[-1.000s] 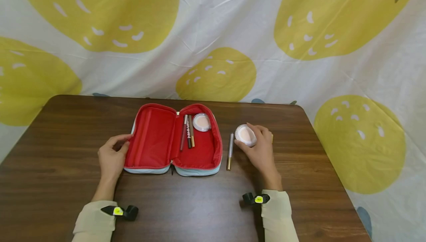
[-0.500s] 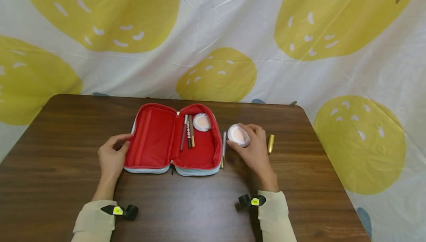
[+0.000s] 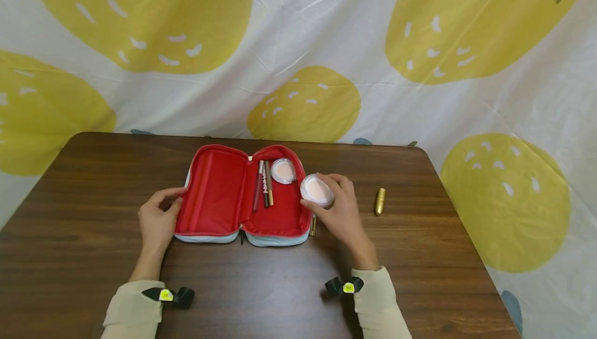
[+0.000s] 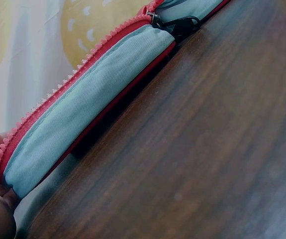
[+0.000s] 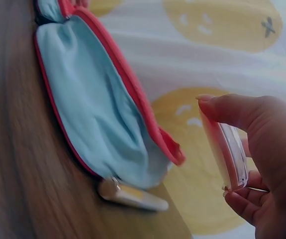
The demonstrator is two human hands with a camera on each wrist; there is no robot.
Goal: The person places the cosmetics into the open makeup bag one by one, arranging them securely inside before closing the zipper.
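Note:
A zip-up pouch point(image 3: 215, 186) with a red lining and pale blue outside lies unfolded on the table. My left hand point(image 3: 159, 217) pinches its left edge, and the left wrist view shows thumb and fingers on the zipped rim. Inside the right half are several slim cosmetic pencils point(image 3: 266, 183) and a round powder compact point(image 3: 283, 171). My right hand point(image 3: 341, 213) grips a second powder compact point(image 3: 316, 190) by its rim, raised at the pouch's right edge. Beneath it, a silver-and-gold pen-like tube point(image 3: 313, 226) lies against the pouch, mostly hidden in the head view.
A small gold tube point(image 3: 380, 201) lies on the dark wooden table point(image 3: 429, 256), right of my right hand. Behind the table's back edge hangs a white curtain point(image 3: 298, 33) with yellow fruit shapes. The pouch's black zip pull point(image 4: 182, 25) points toward me.
My right hand has carried the compact leftward to the pouch's right edge. The silver-and-gold tube has shifted left against the pouch, and the gold tube is uncovered. My left hand stays put.

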